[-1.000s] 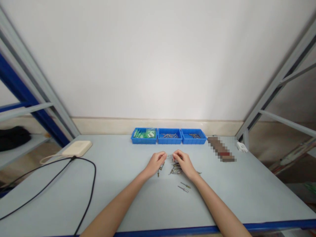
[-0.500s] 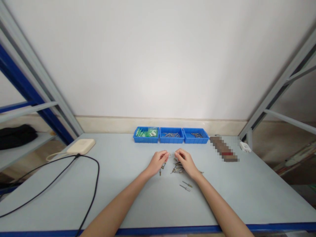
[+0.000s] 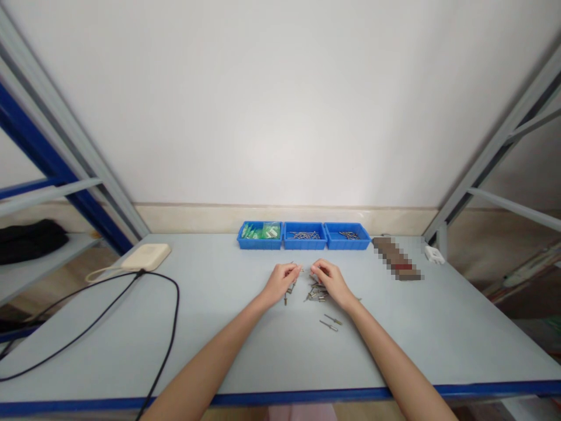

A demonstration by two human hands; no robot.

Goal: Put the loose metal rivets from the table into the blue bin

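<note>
We work over a pin pile [image 3: 316, 292] on the table [image 3: 280, 362]
Our left hand [image 3: 280, 282] pinches a small metal piece [image 3: 302, 269]; our right hand [image 3: 332, 283] curls above that pile, its hold unclear. Best we pinch lightly.

The bins [image 3: 305, 244] are blue, rivets [image 3: 333, 328] silvery, tabletop [image 3: 258, 362] pale grey, cable [image 3: 177, 304] black.

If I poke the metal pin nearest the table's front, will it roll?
The metal pin might roll, since it looks rounded, perhaps curving because one end is thicker. It's probably stiff too: it lies straight.
</note>
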